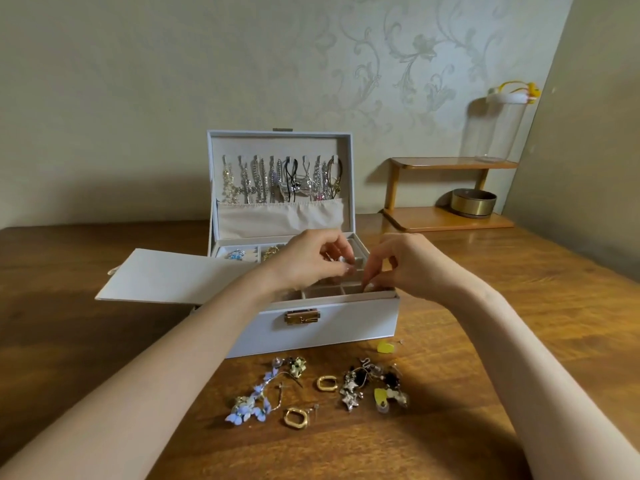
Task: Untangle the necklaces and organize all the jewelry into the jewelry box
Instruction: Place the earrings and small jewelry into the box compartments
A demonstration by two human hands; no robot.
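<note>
The white jewelry box (311,327) stood open in the middle of the wooden table (519,341), its gold clasp facing the person. Necklaces (280,181) hung in a row from hooks inside the upright lid, above a gathered fabric pocket. A flat white panel (166,275) stuck out from the box's left side.

Both hands were over the divided top tray. The left hand (311,261) had its fingers curled in, thumb and fingertips pinching a small silvery piece (342,260), too small to make out. The right hand (398,265) pointed its bent fingers down into the front right compartments; I could not tell whether it had hold of anything.

Loose jewelry lay on the table just in front of the box: a blue flower piece (251,403), two gold hoop earrings (327,382) set apart from each other, a silver star earring (349,393) in a dark tangled cluster, and a small yellow piece (385,347) close to the box's front right corner.

Back by the wall stood a low wooden shelf (446,216) with a brass bowl (473,202) on its lower level and a clear glass jar (498,129) on top.
</note>
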